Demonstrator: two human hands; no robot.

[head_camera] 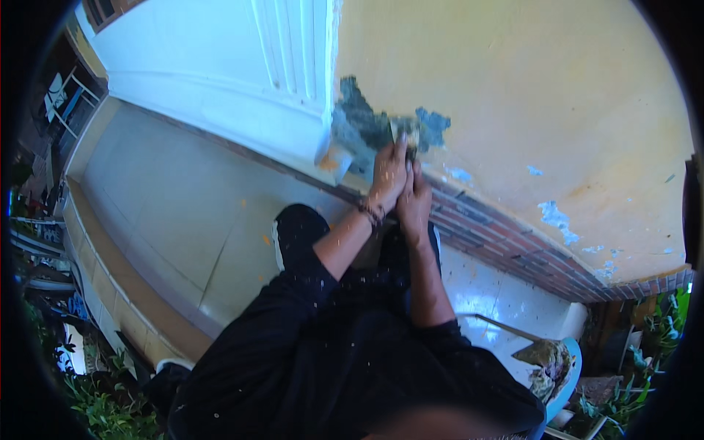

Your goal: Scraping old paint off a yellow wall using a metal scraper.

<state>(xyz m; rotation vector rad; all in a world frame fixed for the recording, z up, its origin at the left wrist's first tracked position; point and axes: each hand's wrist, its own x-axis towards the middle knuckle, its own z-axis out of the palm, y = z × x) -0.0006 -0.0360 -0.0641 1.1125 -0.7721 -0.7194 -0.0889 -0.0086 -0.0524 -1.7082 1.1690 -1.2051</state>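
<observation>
Both my hands meet on a flat scraper [406, 131], its blade against the yellow painted wall [522, 82]. My left hand [389, 173] has its fingers stretched along the tool, and a dark bracelet circles that wrist. Close beside it, my right hand [413, 201] is wrapped round the lower part of the tool; the handle is mostly hidden by the fingers. Around the blade lies an irregular patch of bare grey plaster [357, 129], reaching left to the white moulded frame. Smaller bare spots [558, 220] show further right on the wall.
Narrow brick tiles [495, 231] run along the wall's foot. Orange flakes lie on the pale tiled floor [165, 181]. A light-blue container [572, 363] with crumpled material stands at lower right, near plants. A low ledge [110, 269] curves along the left.
</observation>
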